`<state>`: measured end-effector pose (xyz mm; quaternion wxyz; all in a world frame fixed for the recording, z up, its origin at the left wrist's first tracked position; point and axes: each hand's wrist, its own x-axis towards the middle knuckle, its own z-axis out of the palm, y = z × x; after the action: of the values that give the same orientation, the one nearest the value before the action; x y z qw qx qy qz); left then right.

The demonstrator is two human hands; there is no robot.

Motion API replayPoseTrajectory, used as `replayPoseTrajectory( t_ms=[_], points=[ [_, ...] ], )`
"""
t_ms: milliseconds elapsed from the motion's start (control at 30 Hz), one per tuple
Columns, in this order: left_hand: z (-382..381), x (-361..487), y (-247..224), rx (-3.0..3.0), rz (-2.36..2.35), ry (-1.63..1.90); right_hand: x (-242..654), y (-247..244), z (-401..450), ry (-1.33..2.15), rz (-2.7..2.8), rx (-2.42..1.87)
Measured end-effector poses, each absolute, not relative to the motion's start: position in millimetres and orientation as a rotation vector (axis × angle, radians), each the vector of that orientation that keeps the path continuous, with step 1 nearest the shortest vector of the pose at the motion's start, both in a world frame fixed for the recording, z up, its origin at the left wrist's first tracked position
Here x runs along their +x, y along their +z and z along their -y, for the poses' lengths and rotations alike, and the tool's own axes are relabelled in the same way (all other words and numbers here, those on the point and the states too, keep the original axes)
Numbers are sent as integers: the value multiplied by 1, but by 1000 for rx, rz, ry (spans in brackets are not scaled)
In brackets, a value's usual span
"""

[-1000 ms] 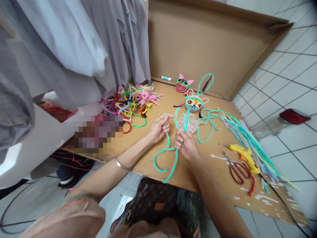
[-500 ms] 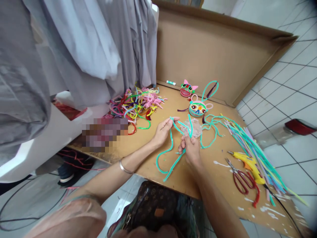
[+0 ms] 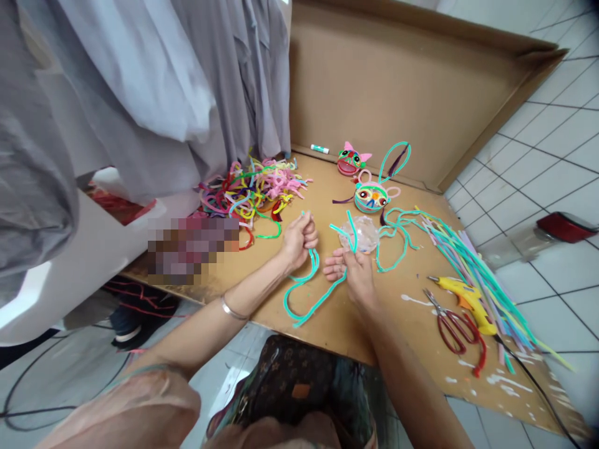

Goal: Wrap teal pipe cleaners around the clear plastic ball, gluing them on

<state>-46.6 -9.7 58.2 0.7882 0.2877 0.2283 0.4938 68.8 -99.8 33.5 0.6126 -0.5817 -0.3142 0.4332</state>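
My left hand (image 3: 300,241) is closed around strands of turquoise pipe cleaner (image 3: 291,302), which loop down over the tabletop. To its right, my right hand (image 3: 354,271) pinches turquoise pipe cleaner between thumb and index finger, its other fingers spread. Two turquoise ends stick up above the right hand, in front of a clear plastic ball (image 3: 366,233). Behind the ball sits a colourful animal face (image 3: 371,197) with pink round ears. Another small face (image 3: 349,163) with pink pointed ears stands farther back.
A tangled pipe-cleaner pile (image 3: 255,190) lies at the left. Red-handled scissors (image 3: 452,330), a yellow glue gun (image 3: 468,301) and straight pipe cleaners (image 3: 486,287) are at the right. Cardboard (image 3: 402,87) walls the back. Grey cloth (image 3: 243,75) hangs at the left.
My left hand has moved left and down, away from my right hand, and its fingers have curled around the turquoise strands. My right hand's fingers have spread. The view has shifted slightly.
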Motion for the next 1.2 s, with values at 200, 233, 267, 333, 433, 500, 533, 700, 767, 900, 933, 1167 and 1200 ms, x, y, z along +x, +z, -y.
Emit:
replayPoseTrajectory(
  t_ms=[200, 233, 267, 333, 433, 500, 533, 700, 767, 900, 933, 1167, 1200],
  points=[
    [33, -33, 45, 971, -387, 1088, 70, 35, 97, 1028, 686, -1380],
    [34, -32, 44, 1007, -391, 1086, 69, 35, 97, 1024, 690, -1384],
    [35, -32, 43, 1035, -397, 1085, 69, 35, 97, 1017, 695, -1393],
    [34, -32, 44, 1069, -405, 1086, 66, 35, 98, 1003, 717, -1421],
    [34, -33, 45, 1082, -423, 1092, 62, 33, 99, 969, 761, -1452],
    [34, -34, 46, 1083, -424, 1093, 60, 30, 99, 939, 789, -1451],
    [34, -34, 46, 1078, -415, 1091, 60, 29, 99, 924, 799, -1452],
    [35, -35, 42, 1016, -317, 1035, 64, 20, 97, 870, 869, -1496],
    [35, -34, 40, 1034, -303, 1016, 66, 18, 96, 814, 929, -1525],
    [33, -32, 38, 1056, -348, 1030, 66, 17, 98, 678, 1028, -1568],
    [33, -31, 38, 1046, -376, 1057, 65, 18, 100, 656, 1044, -1574],
    [27, -31, 42, 953, -491, 1130, 59, 18, 106, 622, 1107, -1613],
    [27, -31, 42, 917, -478, 1124, 59, 18, 105, 640, 1081, -1606]
  ],
)
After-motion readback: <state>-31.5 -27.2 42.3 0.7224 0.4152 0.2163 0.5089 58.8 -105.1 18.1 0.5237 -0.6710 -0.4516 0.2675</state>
